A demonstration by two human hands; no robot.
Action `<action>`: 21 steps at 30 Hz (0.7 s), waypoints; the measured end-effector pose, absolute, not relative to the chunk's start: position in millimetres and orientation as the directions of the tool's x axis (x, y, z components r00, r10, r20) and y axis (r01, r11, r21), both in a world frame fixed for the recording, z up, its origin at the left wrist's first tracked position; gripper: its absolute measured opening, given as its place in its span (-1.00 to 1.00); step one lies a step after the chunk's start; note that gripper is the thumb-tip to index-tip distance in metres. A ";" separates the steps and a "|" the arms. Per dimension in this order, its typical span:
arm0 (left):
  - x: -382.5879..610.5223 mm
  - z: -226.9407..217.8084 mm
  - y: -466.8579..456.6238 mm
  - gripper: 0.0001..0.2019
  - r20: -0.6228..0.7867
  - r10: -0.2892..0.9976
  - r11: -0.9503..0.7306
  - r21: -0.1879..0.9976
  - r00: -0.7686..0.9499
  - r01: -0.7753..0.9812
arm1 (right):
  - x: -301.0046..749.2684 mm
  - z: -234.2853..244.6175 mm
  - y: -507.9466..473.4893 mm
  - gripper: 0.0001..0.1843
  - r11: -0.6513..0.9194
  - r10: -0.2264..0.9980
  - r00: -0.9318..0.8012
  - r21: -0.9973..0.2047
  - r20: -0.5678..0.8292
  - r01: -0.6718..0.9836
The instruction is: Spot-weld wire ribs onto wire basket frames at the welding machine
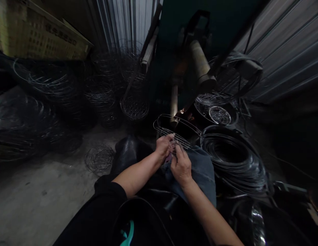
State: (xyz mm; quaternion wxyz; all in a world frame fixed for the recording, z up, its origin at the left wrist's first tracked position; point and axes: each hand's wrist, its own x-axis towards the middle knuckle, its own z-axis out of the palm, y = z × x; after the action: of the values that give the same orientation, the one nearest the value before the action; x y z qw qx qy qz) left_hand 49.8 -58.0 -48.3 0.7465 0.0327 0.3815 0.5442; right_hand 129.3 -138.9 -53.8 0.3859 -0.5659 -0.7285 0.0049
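In front of the lap, a thin wire frame [186, 144] with a rounded outer loop and several parallel wires lies under the cylindrical metal arm of a machine. My left hand [164, 146] is closed at the near edge of this wire frame. Close beside it, my right hand [181, 164] has its fingers bent in a pinch at the same edge. A small pinkish piece [169, 158], perhaps cloth, shows between the two hands. The fingertips partly hide the near side of the wires.
A dark green machine [169, 44] with a thick upper cylinder [200, 61] and a lower metal arm [174, 99] stands ahead. To the right sits a large wire coil [233, 160]. Stacked wire rings [100, 95] and a yellow crate [51, 37] are at left.
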 end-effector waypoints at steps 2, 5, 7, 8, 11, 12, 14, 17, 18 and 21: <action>55.4 -53.9 -80.4 -0.68 -0.501 0.859 0.394 0.525 0.100 -0.754 | 125.6 -63.4 -144.2 -0.51 0.268 0.856 0.002 -0.448 0.516 0.853; 59.4 -55.8 -107.0 -0.66 -0.534 0.846 0.407 0.625 0.016 -0.666 | 124.0 -68.2 -149.4 -0.56 0.155 0.891 0.043 -0.392 0.451 0.907; 59.2 -48.9 -118.2 -0.65 -0.521 0.853 0.411 0.672 0.000 -0.617 | 127.4 -61.6 -150.7 -0.60 0.142 0.897 0.012 -0.314 0.441 0.939; 58.1 -42.8 -122.3 -0.64 -0.496 0.867 0.415 0.688 0.032 -0.596 | 130.8 -54.9 -150.4 -0.61 0.136 0.895 -0.001 -0.271 0.445 0.953; 49.8 -18.2 -131.8 -0.59 -0.408 0.869 0.495 0.739 0.282 -0.457 | 147.6 -23.8 -145.6 -0.63 0.045 0.904 0.029 -0.162 0.427 0.986; 44.5 -9.8 -134.6 -0.57 -0.394 0.843 0.525 0.751 0.367 -0.401 | 155.5 -11.3 -142.6 -0.62 -0.004 0.915 0.056 -0.130 0.399 0.992; 29.5 4.0 -139.8 -0.53 -0.379 0.795 0.555 0.769 0.475 -0.317 | 174.6 13.0 -134.4 -0.59 -0.099 0.941 0.114 -0.064 0.319 0.993; -3.3 12.6 -145.2 -0.49 -0.356 0.748 0.540 0.817 0.561 -0.202 | 211.4 40.6 -114.1 -0.57 -0.221 0.957 0.216 0.004 0.195 0.975; -16.3 11.9 -145.9 -0.48 -0.352 0.748 0.522 0.835 0.563 -0.172 | 225.6 46.2 -104.5 -0.55 -0.261 0.954 0.256 0.011 0.158 0.965; -59.9 0.5 -143.0 -0.52 -0.388 0.880 0.450 0.865 0.275 -0.221 | 270.9 50.7 -67.0 -0.44 -0.324 0.946 0.324 0.005 0.014 0.946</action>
State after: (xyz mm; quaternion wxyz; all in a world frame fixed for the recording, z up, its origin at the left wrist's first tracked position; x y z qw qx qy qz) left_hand -59.9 -143.0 0.5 0.7146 0.3557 0.4630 0.3852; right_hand 270.9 -67.0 50.7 0.0021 -0.8136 -0.5814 -0.0070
